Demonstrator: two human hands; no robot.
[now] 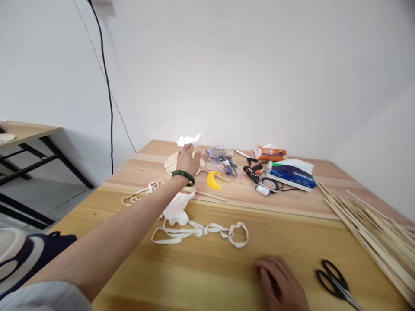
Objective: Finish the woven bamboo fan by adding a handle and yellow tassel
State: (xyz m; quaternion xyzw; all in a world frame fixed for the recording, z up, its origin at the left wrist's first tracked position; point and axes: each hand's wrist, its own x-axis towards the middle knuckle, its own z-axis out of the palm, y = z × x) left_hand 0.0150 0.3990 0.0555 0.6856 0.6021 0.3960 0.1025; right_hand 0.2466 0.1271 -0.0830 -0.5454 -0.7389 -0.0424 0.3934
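Observation:
My left hand (188,160), with a dark green bangle (184,174) on its wrist, reaches over a woven fan-shaped piece (170,164) at the back of the table. Its thumb stands apart from the fingers. The fingertips are at a crumpled white tissue (188,140); whether they touch it I cannot tell. My right hand (281,283) rests loosely curled near the front edge, thumb apart, with nothing visible in it. Beside it lie black-handled scissors (333,280). Under my left forearm are another white tissue (178,208) and a knotted cream cloth strip (207,230).
Thin wooden strips (372,233) are piled on the right. Toward the back lie a yellow crescent shape (213,180), plastic bags (223,160), a glue gun (253,172), black tape (270,184), a blue tissue pack (290,174) and an orange pack (272,153). A black cable (108,86) hangs at left.

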